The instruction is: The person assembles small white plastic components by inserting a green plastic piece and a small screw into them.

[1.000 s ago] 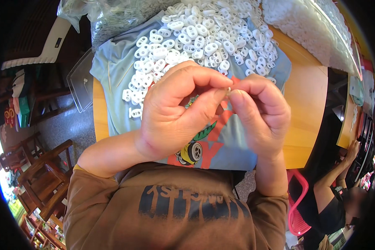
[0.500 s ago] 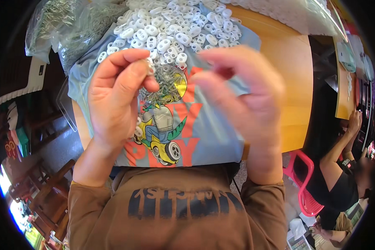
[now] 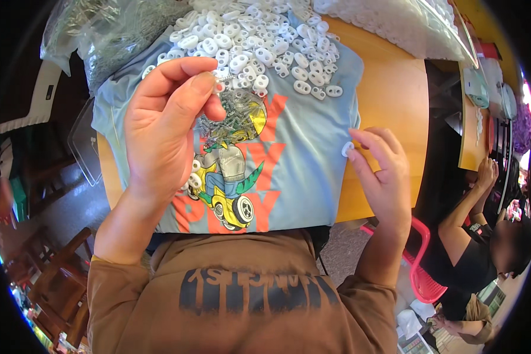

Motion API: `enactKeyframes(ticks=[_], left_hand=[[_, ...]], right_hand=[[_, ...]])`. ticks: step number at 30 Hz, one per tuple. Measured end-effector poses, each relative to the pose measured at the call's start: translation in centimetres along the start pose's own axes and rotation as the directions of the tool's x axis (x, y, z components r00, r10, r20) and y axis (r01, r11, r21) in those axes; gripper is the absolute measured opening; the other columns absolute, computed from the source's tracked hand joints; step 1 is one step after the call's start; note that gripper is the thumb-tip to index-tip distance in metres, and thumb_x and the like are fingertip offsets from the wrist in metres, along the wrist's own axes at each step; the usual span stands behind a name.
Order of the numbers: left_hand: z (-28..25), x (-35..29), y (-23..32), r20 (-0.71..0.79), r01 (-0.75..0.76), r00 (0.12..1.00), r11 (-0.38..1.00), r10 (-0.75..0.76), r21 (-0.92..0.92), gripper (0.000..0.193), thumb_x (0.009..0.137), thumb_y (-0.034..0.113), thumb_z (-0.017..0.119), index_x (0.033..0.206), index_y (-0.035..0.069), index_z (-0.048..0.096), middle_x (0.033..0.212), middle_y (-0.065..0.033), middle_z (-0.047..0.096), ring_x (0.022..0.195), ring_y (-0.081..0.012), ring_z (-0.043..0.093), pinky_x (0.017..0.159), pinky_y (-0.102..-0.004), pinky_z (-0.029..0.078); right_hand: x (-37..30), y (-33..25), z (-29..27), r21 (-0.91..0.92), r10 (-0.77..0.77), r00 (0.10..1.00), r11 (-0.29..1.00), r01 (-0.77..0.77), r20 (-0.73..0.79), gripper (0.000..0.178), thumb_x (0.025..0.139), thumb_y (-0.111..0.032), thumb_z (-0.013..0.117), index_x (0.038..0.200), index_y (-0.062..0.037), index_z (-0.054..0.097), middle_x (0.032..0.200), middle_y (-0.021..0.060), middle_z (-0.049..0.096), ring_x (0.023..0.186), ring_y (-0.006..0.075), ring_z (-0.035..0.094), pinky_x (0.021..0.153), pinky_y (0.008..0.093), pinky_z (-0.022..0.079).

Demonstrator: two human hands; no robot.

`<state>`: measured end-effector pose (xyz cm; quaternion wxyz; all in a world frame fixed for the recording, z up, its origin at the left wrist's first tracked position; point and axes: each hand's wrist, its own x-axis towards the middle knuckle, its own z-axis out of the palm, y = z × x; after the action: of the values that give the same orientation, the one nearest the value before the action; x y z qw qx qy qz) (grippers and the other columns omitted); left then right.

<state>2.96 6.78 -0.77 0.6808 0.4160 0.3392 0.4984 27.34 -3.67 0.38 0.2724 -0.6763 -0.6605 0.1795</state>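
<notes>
My left hand (image 3: 166,121) is raised over the cloth, thumb and fingertips pinched on a small metal spring (image 3: 225,78). Off to the right, by the cloth's edge, my right hand (image 3: 385,174) pinches a white two-hole cord lock piece (image 3: 348,149) between thumb and finger. Loose cord lock pieces (image 3: 264,56) lie in a wide white heap beyond my hands. A small heap of metal springs (image 3: 236,115) rests on the cloth just right of my left hand. A few white pieces (image 3: 194,180) sit by my left wrist, partly hidden.
A light blue printed shirt (image 3: 312,177) covers much of the wooden table (image 3: 389,76). Clear bags of springs (image 3: 124,44) stand at the far left, and a bag of white pieces (image 3: 389,23) at the far right. A pink chair (image 3: 422,265) and another person (image 3: 466,253) are at right.
My right hand has moved right and down, away from my left hand, and a white cord lock piece now shows in its fingers. My left hand has risen slightly.
</notes>
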Motion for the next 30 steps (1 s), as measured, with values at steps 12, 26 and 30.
enactKeyframes(ticks=[12, 26, 30], left_hand=[[0.1, -0.9, 0.7, 0.087, 0.124, 0.990, 0.984, -0.113, -0.130, 0.019, 0.084, 0.006, 0.054, 0.101, -0.003, 0.055, 0.081, -0.0046, 0.057, 0.066, -0.0083, 0.054, 0.062, -0.0200, 0.044], [1.3, -2.1, 1.5, 0.154, 0.170, 0.977, 0.978, -0.151, -0.120, 0.019, 0.086, 0.006, 0.048, 0.102, 0.000, 0.054, 0.071, -0.0040, 0.055, 0.059, -0.0091, 0.051, 0.055, -0.0232, 0.041], [2.0, -2.8, 1.6, 0.239, 0.210, 0.958, 0.957, -0.160, -0.199, 0.017, 0.085, 0.004, 0.048, 0.101, 0.000, 0.054, 0.073, -0.0054, 0.056, 0.059, -0.0113, 0.052, 0.055, -0.0237, 0.041]], right_hand=[[-3.4, 0.3, 2.4, -0.144, 0.016, 0.989, 0.989, -0.037, -0.147, 0.013, 0.073, -0.002, 0.063, 0.083, 0.0002, 0.055, 0.074, 0.0093, 0.054, 0.066, 0.0224, 0.052, 0.062, 0.0300, 0.042], [-0.5, -7.6, 4.3, 0.991, 0.186, 0.974, 0.002, -0.134, 0.131, 0.020, 0.087, -0.013, 0.046, 0.102, -0.0009, 0.051, 0.066, 0.0041, 0.046, 0.057, 0.0110, 0.037, 0.055, 0.0255, 0.033], [-0.3, -7.9, 4.7, 0.971, 0.194, 0.957, -0.149, -0.188, 0.215, 0.018, 0.085, -0.011, 0.052, 0.099, 0.0002, 0.055, 0.088, 0.0055, 0.058, 0.067, 0.0081, 0.049, 0.060, 0.0214, 0.042]])
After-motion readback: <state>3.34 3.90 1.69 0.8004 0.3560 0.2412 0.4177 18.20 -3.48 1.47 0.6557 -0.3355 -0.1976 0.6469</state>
